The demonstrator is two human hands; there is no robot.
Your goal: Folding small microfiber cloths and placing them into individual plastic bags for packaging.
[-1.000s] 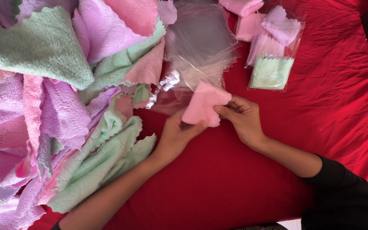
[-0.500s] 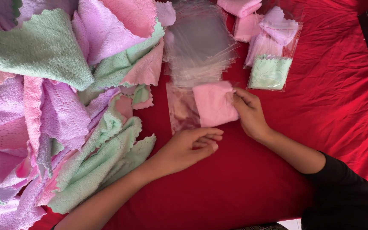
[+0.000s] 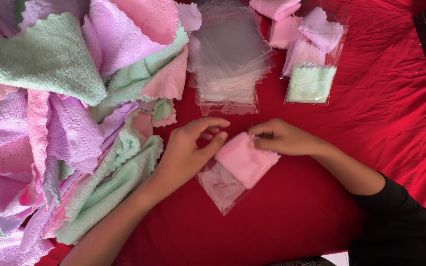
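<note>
A folded pink cloth (image 3: 246, 160) lies half inside a clear plastic bag (image 3: 221, 189) on the red sheet (image 3: 380, 113). My left hand (image 3: 188, 150) grips the bag's open edge and the cloth's near corner. My right hand (image 3: 284, 138) pinches the cloth's upper right edge. The bag's closed end points toward me.
A heap of pink, purple and green cloths (image 3: 60, 113) fills the left side. A stack of empty clear bags (image 3: 228, 64) lies beyond my hands. Bagged cloths, one green (image 3: 311, 83) and others pink or purple (image 3: 316, 32), sit at the upper right.
The pink cloth and its bag have come down toward me and turned diagonal. My left hand has returned from the sheet to the bag's edge.
</note>
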